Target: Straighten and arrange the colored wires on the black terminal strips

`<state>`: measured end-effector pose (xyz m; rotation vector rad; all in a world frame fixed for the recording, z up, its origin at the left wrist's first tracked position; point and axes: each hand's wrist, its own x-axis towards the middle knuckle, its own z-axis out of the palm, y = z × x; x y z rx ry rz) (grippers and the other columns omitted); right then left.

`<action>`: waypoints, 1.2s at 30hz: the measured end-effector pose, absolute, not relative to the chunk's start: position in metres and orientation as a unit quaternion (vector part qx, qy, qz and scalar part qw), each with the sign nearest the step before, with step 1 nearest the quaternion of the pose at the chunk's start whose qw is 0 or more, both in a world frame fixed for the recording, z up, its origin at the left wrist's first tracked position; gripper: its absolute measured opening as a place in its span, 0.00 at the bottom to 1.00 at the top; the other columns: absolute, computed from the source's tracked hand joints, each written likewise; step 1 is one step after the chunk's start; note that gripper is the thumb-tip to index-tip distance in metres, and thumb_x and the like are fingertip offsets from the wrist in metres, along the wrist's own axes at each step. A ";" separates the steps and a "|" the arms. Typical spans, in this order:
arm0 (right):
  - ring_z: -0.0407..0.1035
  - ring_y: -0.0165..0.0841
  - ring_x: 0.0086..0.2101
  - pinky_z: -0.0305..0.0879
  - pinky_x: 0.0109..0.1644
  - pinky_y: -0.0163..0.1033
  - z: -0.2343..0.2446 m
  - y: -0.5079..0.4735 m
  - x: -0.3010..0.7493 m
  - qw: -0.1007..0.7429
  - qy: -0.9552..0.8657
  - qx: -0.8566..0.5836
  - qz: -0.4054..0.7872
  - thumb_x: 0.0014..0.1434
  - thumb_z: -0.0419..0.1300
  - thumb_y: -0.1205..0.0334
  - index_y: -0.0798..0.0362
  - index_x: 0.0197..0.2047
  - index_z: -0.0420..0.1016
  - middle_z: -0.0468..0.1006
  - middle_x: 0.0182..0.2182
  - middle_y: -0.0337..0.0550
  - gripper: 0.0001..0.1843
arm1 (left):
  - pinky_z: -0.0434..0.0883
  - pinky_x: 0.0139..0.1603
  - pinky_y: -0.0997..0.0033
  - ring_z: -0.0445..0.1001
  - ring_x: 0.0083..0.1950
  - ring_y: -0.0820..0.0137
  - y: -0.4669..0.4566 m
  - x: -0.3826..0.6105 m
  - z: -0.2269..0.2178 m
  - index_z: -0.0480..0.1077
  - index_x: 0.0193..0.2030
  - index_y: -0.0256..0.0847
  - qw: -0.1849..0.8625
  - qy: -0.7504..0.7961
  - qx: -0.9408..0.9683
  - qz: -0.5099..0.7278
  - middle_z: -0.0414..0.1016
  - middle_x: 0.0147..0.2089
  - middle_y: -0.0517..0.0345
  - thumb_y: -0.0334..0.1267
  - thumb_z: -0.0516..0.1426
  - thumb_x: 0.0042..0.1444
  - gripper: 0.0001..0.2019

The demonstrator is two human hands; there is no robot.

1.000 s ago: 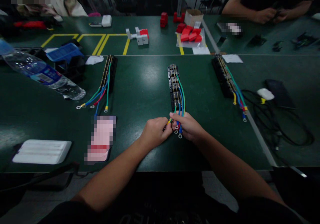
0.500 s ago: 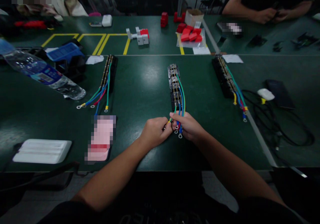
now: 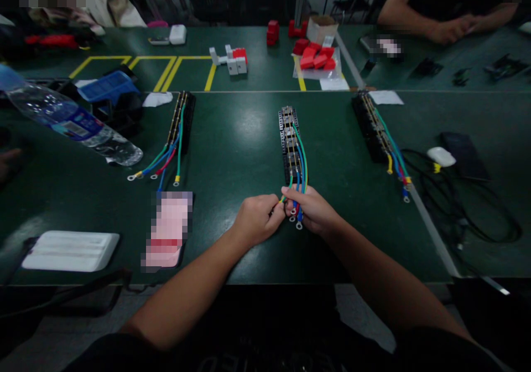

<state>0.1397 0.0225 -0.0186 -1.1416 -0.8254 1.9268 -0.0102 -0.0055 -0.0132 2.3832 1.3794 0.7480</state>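
Note:
A black terminal strip (image 3: 287,134) lies lengthwise on the green table (image 3: 236,139) in front of me. Green, blue, yellow and red wires (image 3: 302,164) run from it toward me and end in ring lugs. My left hand (image 3: 257,218) is closed in a pinch on the yellow-green wire end. Beside it, my right hand (image 3: 313,210) is closed around the bundle of wire ends, with lugs sticking out below its fingers. The two hands touch at the near end of the strip.
Similar wired strips lie at the left (image 3: 179,122) and right (image 3: 372,125). A water bottle (image 3: 70,122) lies far left, a white case (image 3: 70,250) near left. Black cables (image 3: 464,200) and a white earbud case (image 3: 440,156) sit right. Red blocks (image 3: 315,55) are at the back. Another person's hands (image 3: 454,29) rest far right.
My hands stay in the same place on the wire ends. The other person's hands at the far right have shifted and spread on the table. A fingertip has appeared at the left edge.

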 end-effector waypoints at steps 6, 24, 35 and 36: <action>0.60 0.23 0.15 0.57 0.20 0.30 -0.019 0.023 0.139 0.372 -0.317 -0.443 0.751 0.50 0.65 0.57 0.54 0.23 0.63 0.66 0.14 0.32 0.15 | 0.54 0.24 0.73 0.59 0.21 0.76 -0.006 -0.009 -0.016 0.62 0.22 0.39 0.116 0.475 0.828 0.275 0.62 0.20 0.63 0.36 0.49 0.58 0.13; 0.60 0.23 0.15 0.57 0.20 0.30 -0.015 0.023 0.139 0.367 -0.316 -0.444 0.754 0.49 0.65 0.56 0.54 0.22 0.64 0.66 0.13 0.33 0.16 | 0.56 0.26 0.72 0.61 0.23 0.75 -0.007 -0.011 -0.017 0.63 0.24 0.39 0.107 0.474 0.834 0.260 0.64 0.22 0.61 0.38 0.48 0.59 0.13; 0.60 0.23 0.15 0.57 0.20 0.30 -0.017 0.023 0.139 0.370 -0.316 -0.441 0.754 0.49 0.65 0.55 0.53 0.22 0.62 0.66 0.14 0.32 0.17 | 0.55 0.25 0.72 0.60 0.22 0.76 -0.005 -0.011 -0.020 0.63 0.24 0.39 0.092 0.459 0.843 0.266 0.64 0.21 0.62 0.36 0.49 0.59 0.12; 0.60 0.23 0.15 0.57 0.20 0.30 -0.017 0.023 0.139 0.371 -0.315 -0.441 0.754 0.49 0.65 0.56 0.53 0.22 0.62 0.66 0.14 0.32 0.17 | 0.56 0.25 0.72 0.60 0.22 0.75 -0.005 -0.011 -0.020 0.63 0.24 0.39 0.088 0.457 0.844 0.268 0.64 0.21 0.61 0.36 0.49 0.59 0.12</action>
